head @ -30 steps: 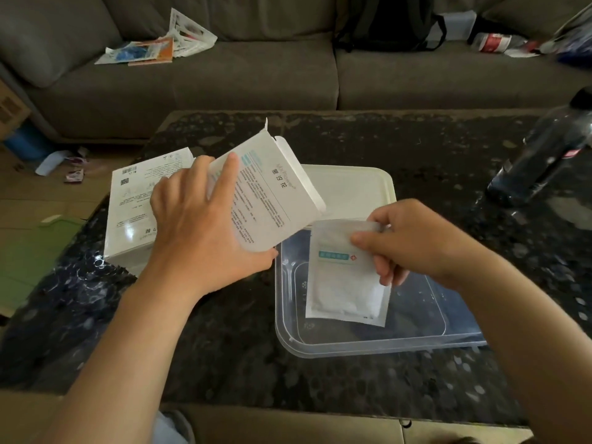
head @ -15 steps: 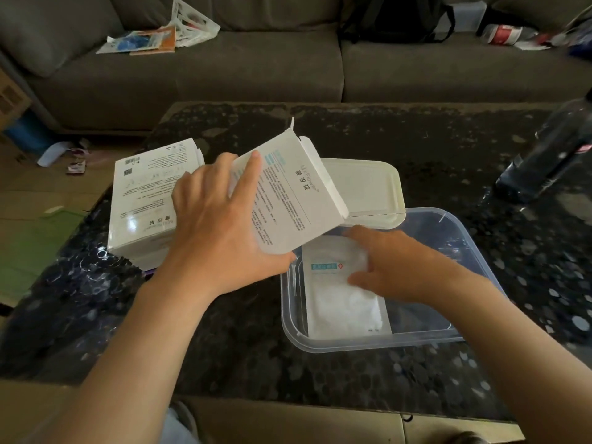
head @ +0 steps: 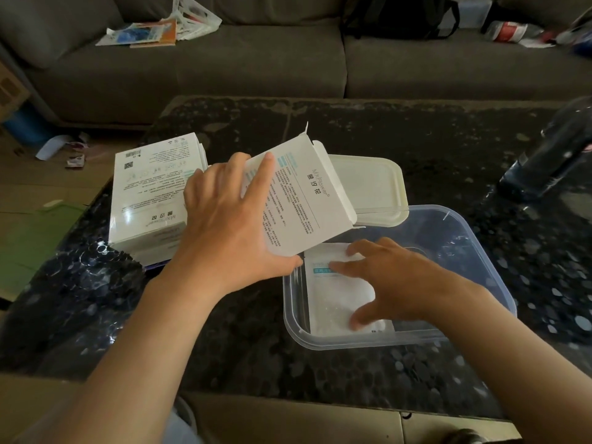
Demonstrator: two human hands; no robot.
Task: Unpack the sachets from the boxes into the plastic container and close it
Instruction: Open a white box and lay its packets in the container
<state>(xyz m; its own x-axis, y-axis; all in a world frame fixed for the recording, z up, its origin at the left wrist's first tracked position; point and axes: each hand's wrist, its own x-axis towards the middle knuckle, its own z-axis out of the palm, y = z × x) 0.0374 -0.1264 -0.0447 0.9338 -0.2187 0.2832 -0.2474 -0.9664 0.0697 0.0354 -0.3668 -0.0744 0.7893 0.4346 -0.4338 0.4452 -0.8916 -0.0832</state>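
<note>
Sachet point(head: 336, 299) beside container point(head: 490, 264) left wall; right grip point(head: 395, 283) spread on it; left grip point(head: 230, 232) clutches box point(head: 304, 200).

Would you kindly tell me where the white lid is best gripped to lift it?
Probably its right-hand rim, coming from the right: the lid lies flat on the table, its left part is hidden by the open box held by the left hand, and the container crowds its near edge.

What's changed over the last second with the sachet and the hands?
The right hand lowered the sachet it was pinching into the plastic container and let go; the hand now rests spread on it. The left hand still grips the open box; lid and box stack unmoved.
</note>
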